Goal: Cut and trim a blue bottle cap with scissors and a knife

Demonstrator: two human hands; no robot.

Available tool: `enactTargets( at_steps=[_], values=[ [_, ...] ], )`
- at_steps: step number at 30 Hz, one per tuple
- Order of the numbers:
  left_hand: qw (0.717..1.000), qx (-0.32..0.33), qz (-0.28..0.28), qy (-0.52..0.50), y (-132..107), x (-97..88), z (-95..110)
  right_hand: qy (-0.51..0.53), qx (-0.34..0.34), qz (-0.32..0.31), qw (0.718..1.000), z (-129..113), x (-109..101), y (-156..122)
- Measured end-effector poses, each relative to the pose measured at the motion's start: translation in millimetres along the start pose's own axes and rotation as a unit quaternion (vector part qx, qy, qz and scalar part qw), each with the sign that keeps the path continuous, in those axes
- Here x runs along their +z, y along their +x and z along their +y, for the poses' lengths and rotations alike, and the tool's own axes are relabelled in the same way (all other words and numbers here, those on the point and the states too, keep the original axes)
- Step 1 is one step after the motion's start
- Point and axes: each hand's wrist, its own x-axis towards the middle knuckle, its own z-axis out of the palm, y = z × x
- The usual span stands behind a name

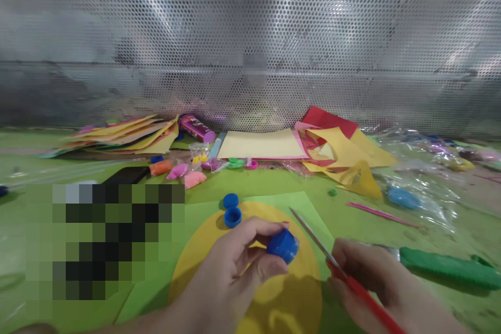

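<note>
My left hand (pixel 242 261) pinches a small blue packet of modelling clay (pixel 282 246), in what looks like clear wrapping, between thumb and fingertips above a yellow paper circle (pixel 199 266). My right hand (pixel 376 276) is closed round red-handled scissors (pixel 362 292). Their slim grey blades point up and left, just right of the clay packet and apart from it. Two blue bottle caps (pixel 233 217) sit by the circle's upper left edge. Under the circle lies a light green paper sheet (pixel 156 250).
A green-handled tool (pixel 446 266) lies right of my right hand, near a pink stick (pixel 381 214). Behind are small coloured clay packets (pixel 194 179), stacked paper (pixel 129 135), a purple tube (pixel 198 128), cream sheets (pixel 258 144) and yellow scraps (pixel 336 151). A perforated metal panel (pixel 219 36) stands at the back.
</note>
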Motion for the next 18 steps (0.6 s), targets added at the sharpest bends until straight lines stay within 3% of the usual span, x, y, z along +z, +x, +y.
enactTargets(
  at_steps=[3, 5, 8, 12, 15, 18],
  values=[
    [0.999, -0.03, 0.038, 0.02, -1, 2.6, 6, 0.048, 0.035, -0.024, 0.998, 5, -5, 1],
    [0.997, -0.043, 0.057, 0.034, -1, 2.9, 9, 0.032, 0.021, -0.036, 0.999, 12, -10, 1],
    [0.998, -0.014, 0.047, 0.038, -1, 0.6, 7, -0.064, -0.081, -0.038, 0.994, 22, -20, 3],
    [0.998, -0.019, 0.024, -0.047, 2, -1.3, 2, -0.259, -0.29, 0.08, 0.918, 24, -32, 14],
    [0.981, -0.078, -0.047, -0.174, 5, 1.0, 1, -0.308, -0.329, 0.092, 0.888, 23, -35, 21],
    [0.966, -0.105, -0.085, -0.221, 5, 3.0, 4, -0.335, -0.345, 0.093, 0.872, 24, -36, 23]
  ],
)
